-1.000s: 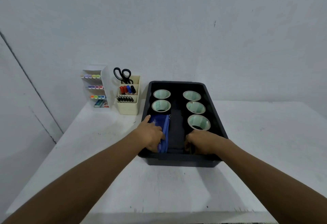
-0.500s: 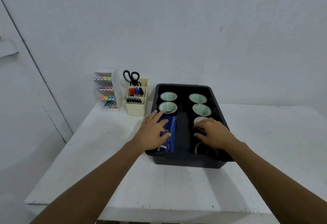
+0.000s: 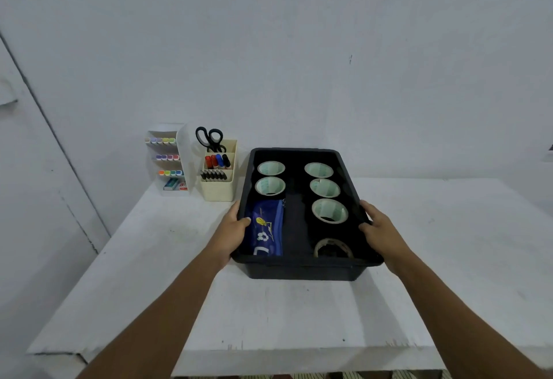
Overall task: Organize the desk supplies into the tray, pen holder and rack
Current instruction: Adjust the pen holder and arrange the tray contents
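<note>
Evidently you are near the end; stock as it lies.
Tray (image 3: pixel 299 269), black, on the white table (image 3: pixel 269 318): five pale-cored tape rolls (image 3: pixel 325 188) lying hole-up in two rows, a sixth clear roll (image 3: pixel 333 247) at the near right corner, a blue zip pouch (image 3: pixel 266 229) flat along the near left.
Pen holder (image 3: pixel 217 188), beige, just left of the tray: scissors (image 3: pixel 209 138) at the back, coloured markers (image 3: pixel 217 161) in the middle tier, black pens (image 3: pixel 213 174) in front.
Rack (image 3: pixel 182 151), white, left of the holder: three tiers of highlighters (image 3: pixel 166 157), an eraser (image 3: pixel 171 184) at its foot.
Every supply in view sits in one of these three.
Your left hand (image 3: pixel 232 232): clasps the tray's left rim, thumb hooked over the edge, fingers hidden beneath.
Your right hand (image 3: pixel 380 229): clasps the right rim likewise, thumb inside the wall.
Left to do, by my judgement: only to square the tray in its final place beside the holder, then let go
</note>
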